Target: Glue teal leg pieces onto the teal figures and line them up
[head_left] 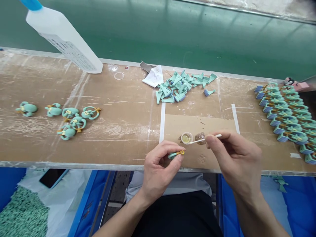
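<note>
Plainly, from the head view, we worked with both forearms reaching up over the near edge of the bench [123, 115], one rising from the lower left, the other from the lower right. Our left hand [160, 168] was turned inward, thumb and fingertips clamped on a small turquoise piece [175, 154]. That piece lay at the tips of our fingers, its yellow-orange end pointing right, toward the other hand; part of it was hidden by our grip.

Our right hand [235, 156] was raised a little higher, its fingers curled and its thumb and forefinger pinched together on a thin white stick [198, 141]. The stick slanted down to the left, its lower end near the cup [191, 135] of yellowish liquid and just above the held piece; we could not tell whether it touched the cup.

A brownish lump [199, 136] sat just right of the cup, behind the stick. Beyond our hands, we had a pile of turquoise parts [177, 85] near the far edge, loose figures [76, 122] well to the left, and rows of figures [283, 115] to the right.
</note>
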Motion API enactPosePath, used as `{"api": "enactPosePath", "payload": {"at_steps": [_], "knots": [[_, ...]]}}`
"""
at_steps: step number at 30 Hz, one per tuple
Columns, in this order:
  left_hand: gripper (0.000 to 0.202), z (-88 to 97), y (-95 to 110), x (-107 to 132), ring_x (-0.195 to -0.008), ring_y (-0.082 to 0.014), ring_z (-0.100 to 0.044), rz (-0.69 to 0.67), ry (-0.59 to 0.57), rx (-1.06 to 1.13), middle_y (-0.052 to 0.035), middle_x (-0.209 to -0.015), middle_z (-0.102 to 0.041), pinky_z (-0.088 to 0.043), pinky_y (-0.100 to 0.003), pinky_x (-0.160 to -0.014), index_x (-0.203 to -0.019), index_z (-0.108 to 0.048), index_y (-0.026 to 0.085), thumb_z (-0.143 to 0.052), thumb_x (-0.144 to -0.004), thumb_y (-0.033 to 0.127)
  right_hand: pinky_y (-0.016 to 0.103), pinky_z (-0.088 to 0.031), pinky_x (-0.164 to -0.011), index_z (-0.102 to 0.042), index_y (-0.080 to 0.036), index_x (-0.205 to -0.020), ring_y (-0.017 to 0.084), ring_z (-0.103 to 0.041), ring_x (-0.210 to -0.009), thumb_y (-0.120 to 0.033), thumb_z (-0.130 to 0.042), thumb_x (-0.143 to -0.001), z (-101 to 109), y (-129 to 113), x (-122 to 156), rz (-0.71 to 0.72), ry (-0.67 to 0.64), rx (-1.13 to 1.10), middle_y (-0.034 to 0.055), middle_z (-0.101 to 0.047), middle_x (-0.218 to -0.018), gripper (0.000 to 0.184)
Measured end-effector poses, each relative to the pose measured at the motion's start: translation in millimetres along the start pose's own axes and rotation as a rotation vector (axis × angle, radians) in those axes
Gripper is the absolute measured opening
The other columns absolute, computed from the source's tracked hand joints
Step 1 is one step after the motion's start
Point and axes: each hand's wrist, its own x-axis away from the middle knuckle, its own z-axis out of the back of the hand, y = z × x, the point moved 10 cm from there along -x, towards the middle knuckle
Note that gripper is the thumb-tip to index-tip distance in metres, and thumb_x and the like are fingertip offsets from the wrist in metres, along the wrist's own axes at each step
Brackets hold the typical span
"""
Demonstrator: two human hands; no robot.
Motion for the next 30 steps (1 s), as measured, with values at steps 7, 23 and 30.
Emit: {"api": "enactPosePath", "payload": {"at_steps": [7,23,30], "knots": [[0.012,2.2,0.6,-0.6,-0.098,-0.0249,-0.083,-0.018,0.002,-0.007,-0.011,-0.106,-0.085,-0.064,-0.031,-0.078,-0.106,-0.094,0.023,-0.084,-0.105,0.016,0.034,-0.049,-0.072,-0.084,-0.024,-0.1,0.018,-0.067,-0.074,-0.032,-0.08,-0.116,-30.6,11.4,-18.1,0.085,-0.192,0.09,-0.0008,-0.079,-0.085,0.018],[0.015,7.2,-4.0,-0.8,-0.097,-0.0226,-0.083,-0.045,0.014,-0.057,-0.0098,-0.106,-0.086,-0.064,-0.028,-0.077,-0.107,-0.094,0.022,-0.081,-0.106,0.015,0.049,-0.052,-0.095,-0.085,-0.024,-0.107,0.03,-0.069,-0.087,-0.026,-0.089,-0.105,-35.0,93.2,-199.9,0.07,-0.08,0.387,0.0054,-0.077,-0.087,0.005],[0.016,7.4,-5.6,0.9,-0.082,-0.0173,-0.081,-0.04,0.025,0.026,-0.0089,-0.108,-0.085,-0.065,-0.028,-0.075,-0.115,-0.094,0.023,-0.08,-0.11,0.019,0.042,-0.052,-0.076,-0.085,-0.028,-0.102,0.025,-0.071,-0.073,-0.029,-0.08,-0.109,8.0,76.9,-138.0,0.023,-0.103,0.248,0.003,-0.082,-0.085,0.008]]}}
